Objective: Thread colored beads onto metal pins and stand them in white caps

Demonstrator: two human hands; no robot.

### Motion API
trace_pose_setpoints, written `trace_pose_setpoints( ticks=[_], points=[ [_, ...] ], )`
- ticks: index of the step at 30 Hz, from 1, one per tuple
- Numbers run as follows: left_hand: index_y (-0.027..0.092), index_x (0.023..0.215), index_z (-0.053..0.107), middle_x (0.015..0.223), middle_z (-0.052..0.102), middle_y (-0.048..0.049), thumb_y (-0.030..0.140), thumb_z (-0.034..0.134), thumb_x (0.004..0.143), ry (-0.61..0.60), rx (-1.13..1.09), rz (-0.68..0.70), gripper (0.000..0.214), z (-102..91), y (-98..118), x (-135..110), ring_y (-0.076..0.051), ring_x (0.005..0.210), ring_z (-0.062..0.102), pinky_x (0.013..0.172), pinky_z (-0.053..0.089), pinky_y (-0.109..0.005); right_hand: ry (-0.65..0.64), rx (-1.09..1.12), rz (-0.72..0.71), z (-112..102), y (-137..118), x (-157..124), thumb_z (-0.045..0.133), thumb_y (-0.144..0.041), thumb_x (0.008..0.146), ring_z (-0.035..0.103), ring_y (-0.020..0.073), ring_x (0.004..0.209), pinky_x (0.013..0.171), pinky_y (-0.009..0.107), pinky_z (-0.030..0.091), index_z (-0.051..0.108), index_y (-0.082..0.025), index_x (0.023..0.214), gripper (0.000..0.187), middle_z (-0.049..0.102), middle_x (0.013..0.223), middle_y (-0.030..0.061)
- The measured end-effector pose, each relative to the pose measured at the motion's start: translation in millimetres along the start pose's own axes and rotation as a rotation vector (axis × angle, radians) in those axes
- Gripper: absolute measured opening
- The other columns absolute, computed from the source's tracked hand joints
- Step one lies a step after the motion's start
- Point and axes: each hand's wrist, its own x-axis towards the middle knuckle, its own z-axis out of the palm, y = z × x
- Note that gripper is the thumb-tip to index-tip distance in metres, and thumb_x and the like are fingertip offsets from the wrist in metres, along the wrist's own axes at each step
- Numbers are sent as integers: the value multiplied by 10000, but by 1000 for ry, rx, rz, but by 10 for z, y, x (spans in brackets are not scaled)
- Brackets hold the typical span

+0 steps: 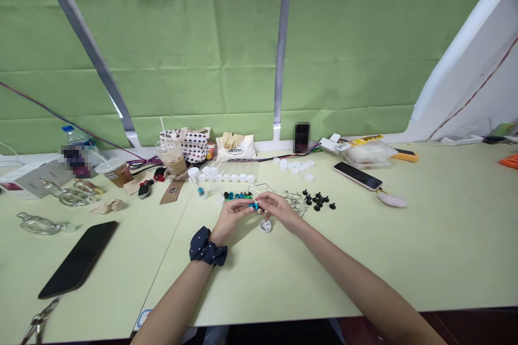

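Note:
My left hand (233, 219), with a dark dotted scrunchie (205, 248) at its wrist, pinches a small shiny blue part (254, 206). From the other side, the fingers of my right hand (282, 211) close on the same part; a small dark bit shows between the hands. Just below them a white round cap with holes (265, 226) lies on the table. Blue and green small pieces (238, 195) sit behind my left hand. Thin bent metal wires (297, 204) lie beyond my right fingers, with several black round pegs (318, 200) to their right.
White caps (230, 178) stand in a row behind, and more white caps (295, 166) lie farther right. A clear tube (201, 190) holds a blue piece. Phones (79, 259), drink cups (172, 153), glass pieces (42, 223) and a plastic box (370, 153) surround the work area.

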Motion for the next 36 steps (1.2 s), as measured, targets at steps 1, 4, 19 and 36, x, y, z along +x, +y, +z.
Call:
trace_pose_setpoints(
  ticks=[1, 4, 19, 36],
  points=[
    [143, 882, 708, 862, 721, -90, 235, 767, 629, 6, -4, -2, 276, -2, -1, 2, -215, 781, 665, 808, 492, -379, -28, 23, -24, -3, -4, -10, 689, -462, 675, 594, 149, 696, 522, 229, 474, 632, -185, 911, 369, 639, 812, 30],
    [147, 841, 710, 829, 723, -79, 228, 776, 616, 27, -11, -6, 248, -28, -6, 12, -209, 779, 664, 802, 494, -364, -76, 39, -72, -23, 7, -22, 739, -371, 645, 605, 177, 831, 663, 271, 495, 642, -169, 896, 336, 647, 874, 48],
    [124, 805, 712, 849, 727, -92, 218, 791, 588, -7, 9, -12, 248, -27, -5, -5, -225, 786, 678, 794, 514, -363, -38, 120, -40, -60, 104, 33, 699, -413, 692, 585, 140, 683, 702, 298, 472, 683, -143, 791, 288, 648, 747, 38],
    [127, 817, 708, 850, 730, -90, 198, 776, 609, -32, 14, -2, 230, -63, 18, -12, -223, 780, 684, 794, 520, -365, -174, 174, -15, -125, 79, 26, 669, -399, 732, 613, 158, 751, 788, 335, 455, 685, -143, 859, 286, 661, 816, 55]
  ],
)
